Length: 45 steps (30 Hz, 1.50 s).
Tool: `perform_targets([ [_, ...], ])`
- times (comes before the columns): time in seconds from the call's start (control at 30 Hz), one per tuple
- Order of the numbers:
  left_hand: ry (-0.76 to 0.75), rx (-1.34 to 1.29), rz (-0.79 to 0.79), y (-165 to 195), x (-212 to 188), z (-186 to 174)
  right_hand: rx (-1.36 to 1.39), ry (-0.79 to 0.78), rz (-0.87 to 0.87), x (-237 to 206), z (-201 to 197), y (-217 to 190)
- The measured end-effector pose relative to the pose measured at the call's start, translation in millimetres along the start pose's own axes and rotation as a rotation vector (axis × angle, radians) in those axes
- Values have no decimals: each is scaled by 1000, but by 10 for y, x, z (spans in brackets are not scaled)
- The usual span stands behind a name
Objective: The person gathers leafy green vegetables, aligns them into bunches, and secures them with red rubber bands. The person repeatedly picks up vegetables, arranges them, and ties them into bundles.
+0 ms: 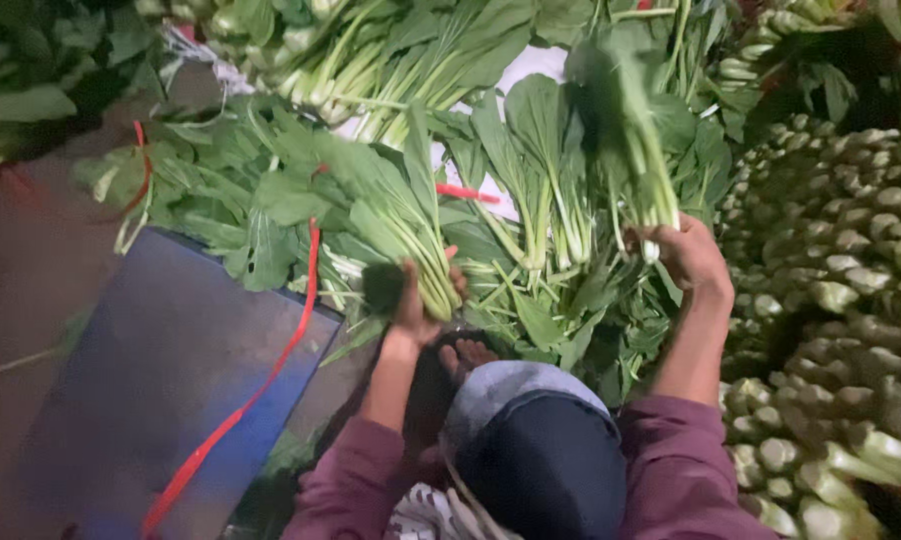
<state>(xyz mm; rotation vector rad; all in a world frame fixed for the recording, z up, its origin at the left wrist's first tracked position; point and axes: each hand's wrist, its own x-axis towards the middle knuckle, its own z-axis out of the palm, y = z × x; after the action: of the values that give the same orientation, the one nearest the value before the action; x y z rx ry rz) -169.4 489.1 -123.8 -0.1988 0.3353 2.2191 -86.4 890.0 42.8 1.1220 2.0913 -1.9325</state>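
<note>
Leafy-green bunches — one gripped in each of the hands: left hand closed on a bunch, right hand on another (blurred), above the loose pile; stacked trimmed stalks alongside — much unsorted.

We find open room only at the left, over the blue board crossed by a red strap. Ahead, loose leafy greens block us; stacked bundled stalks wall the right.

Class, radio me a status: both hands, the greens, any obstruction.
Left hand shut on leafy bunch. Right hand shut on second bunch, lifted. Red ribbon trails across blue sheet.
</note>
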Motion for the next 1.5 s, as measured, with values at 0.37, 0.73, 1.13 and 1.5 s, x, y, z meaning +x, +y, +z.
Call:
perform_targets([
  [0.37, 22, 19, 76, -200, 55, 153, -385, 437, -654, -699, 1092, -495],
  [0.73, 36, -78, -32, -250, -40, 296, -662, 175, -467, -657, 2048, 378],
  [1.13, -101, -192, 191, 276, -121, 158, -453, 227, 47, -179, 1064, -283],
  [1.5, -160, -227, 203, 377, -184, 155, -167, 464, -109, -302, 1186, 15],
])
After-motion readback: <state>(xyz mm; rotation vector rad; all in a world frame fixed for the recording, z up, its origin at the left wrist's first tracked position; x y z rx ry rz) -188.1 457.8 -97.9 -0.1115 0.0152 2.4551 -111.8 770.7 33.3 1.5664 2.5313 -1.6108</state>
